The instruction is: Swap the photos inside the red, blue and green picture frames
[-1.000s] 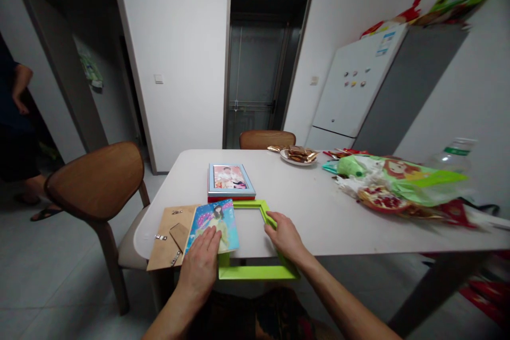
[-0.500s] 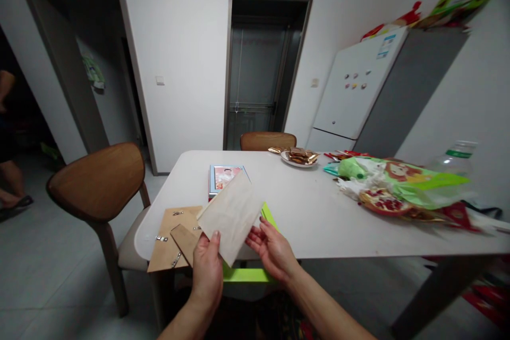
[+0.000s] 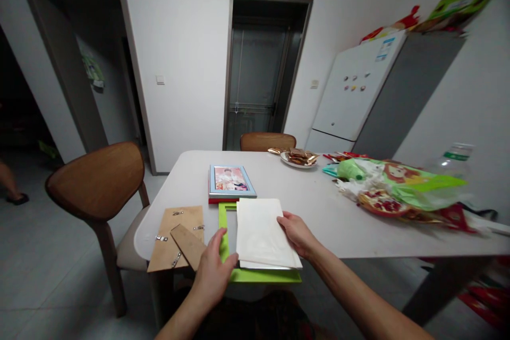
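White paper sheets (image 3: 265,234), at least two in a slightly uneven stack, lie over a lime-green picture frame (image 3: 265,276) at the table's near edge. My right hand (image 3: 297,234) grips the stack's right edge, thumb on top. Beside the frame's left side is my left hand (image 3: 215,268), thumb and fingers apart; its thumb tip is at the stack's lower left edge. Left of that hand lies a brown backing board (image 3: 169,231) with metal clips, and a brown stand strip (image 3: 187,247) slants across it. The sheets hide most of the frame's opening.
Behind the green frame lies a light-blue picture frame (image 3: 233,180) on something red. A plate (image 3: 298,164) of wrapped snacks stands at the far edge. On the right are an opened pomegranate (image 3: 382,202), green packaging (image 3: 422,183) and a clear bottle (image 3: 454,162). A wooden chair (image 3: 98,180) stands left.
The paper, held tilted in the air by my left hand, is now lower and flatter over the green frame. My right hand has taken its right edge; my left fingers have spread.
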`<state>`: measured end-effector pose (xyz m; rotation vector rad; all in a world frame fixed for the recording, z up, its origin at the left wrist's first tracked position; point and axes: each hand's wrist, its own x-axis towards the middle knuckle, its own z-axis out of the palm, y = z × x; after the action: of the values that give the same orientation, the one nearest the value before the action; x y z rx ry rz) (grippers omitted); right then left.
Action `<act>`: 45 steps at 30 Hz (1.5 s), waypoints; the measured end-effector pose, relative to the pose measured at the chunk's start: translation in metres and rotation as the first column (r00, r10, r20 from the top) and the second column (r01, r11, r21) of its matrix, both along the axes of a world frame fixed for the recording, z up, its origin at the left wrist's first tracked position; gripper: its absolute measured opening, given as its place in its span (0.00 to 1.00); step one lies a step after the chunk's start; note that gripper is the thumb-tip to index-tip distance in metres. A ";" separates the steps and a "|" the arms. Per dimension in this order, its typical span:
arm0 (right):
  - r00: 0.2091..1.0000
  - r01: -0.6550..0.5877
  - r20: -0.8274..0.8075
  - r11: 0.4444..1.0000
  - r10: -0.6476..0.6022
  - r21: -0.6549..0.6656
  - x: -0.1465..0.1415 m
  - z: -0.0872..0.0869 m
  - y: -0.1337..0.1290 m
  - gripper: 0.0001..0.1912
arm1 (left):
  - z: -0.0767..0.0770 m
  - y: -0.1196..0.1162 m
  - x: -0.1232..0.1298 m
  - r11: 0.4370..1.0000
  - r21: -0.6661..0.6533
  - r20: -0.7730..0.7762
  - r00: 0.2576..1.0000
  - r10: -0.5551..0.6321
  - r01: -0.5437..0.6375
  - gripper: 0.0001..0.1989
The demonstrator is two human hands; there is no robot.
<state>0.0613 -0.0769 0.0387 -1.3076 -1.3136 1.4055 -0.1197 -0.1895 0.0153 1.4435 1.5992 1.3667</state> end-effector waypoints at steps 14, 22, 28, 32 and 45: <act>0.975 -0.034 0.221 0.992 0.006 0.123 -0.019 -0.022 0.017 0.22 | -0.010 -0.010 0.002 0.981 -0.079 -0.522 0.831 -0.193 0.179 0.29; 0.888 -0.107 0.459 0.969 -0.008 0.223 -0.023 -0.018 0.013 0.22 | 0.001 -0.012 0.000 0.973 -0.135 -0.563 0.794 -0.229 0.185 0.29; 0.481 -0.267 0.851 0.889 -0.211 0.372 -0.024 -0.018 0.008 0.17 | 0.005 -0.014 0.002 0.969 -0.169 -0.615 0.749 -0.246 0.179 0.25; 0.316 -0.318 0.900 0.860 -0.301 0.400 -0.026 -0.022 0.001 0.19 | 0.007 -0.015 0.004 0.967 -0.196 -0.661 0.706 -0.254 0.165 0.28; 0.334 -0.363 0.875 0.809 -0.349 0.461 -0.040 -0.019 -0.011 0.22 | 0.002 -0.026 -0.036 0.985 -0.101 -0.678 0.715 -0.170 0.138 0.35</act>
<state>0.0215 -0.0881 0.0196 -1.6748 -2.2731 -0.1040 -0.1555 -0.2154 0.0176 2.1639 1.8543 0.7030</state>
